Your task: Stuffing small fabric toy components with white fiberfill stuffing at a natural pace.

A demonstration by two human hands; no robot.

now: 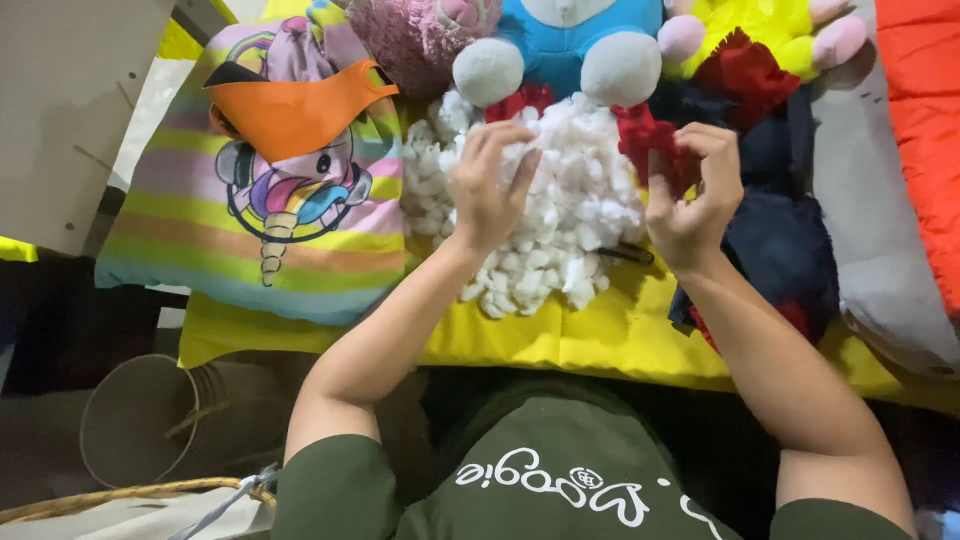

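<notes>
Left hand [487, 190]: fingers bent and drawn together, pinching a tuft out of the stuffing [545, 215], a loose heap of white fibre clumps lying on the yellow cloth [560, 335] directly ahead of the person.

Right hand [690, 195]: thumb and fingers curled and pressed onto the red fabric [650, 140], a limp plush skin, gripping it at what looks like its open edge. The skin's dark blue part [785, 245] trails down and to the right of the wrist. The two hands are near each other but apart.

Judgement on method: the step appears to be feeding stuffing into the skin. It is best done in small tufts, with the right hand holding the opening wide and steady just beside the heap, so little fibre drops. Large wads would likely leave lumps.

Surroundings: a striped unicorn cushion [300, 220] lies left of the heap with an orange fabric piece [295, 110] on it. A blue plush [570, 45], a pink plush [415, 35] and a yellow plush [775, 35] sit beyond the heap.

Containers: a grey bucket [135, 420] lies tipped at lower left; its contents cannot be made out. A wicker basket [120, 495] rim shows at the bottom edge; its inside is out of view. The skin's filling cannot be judged.
</notes>
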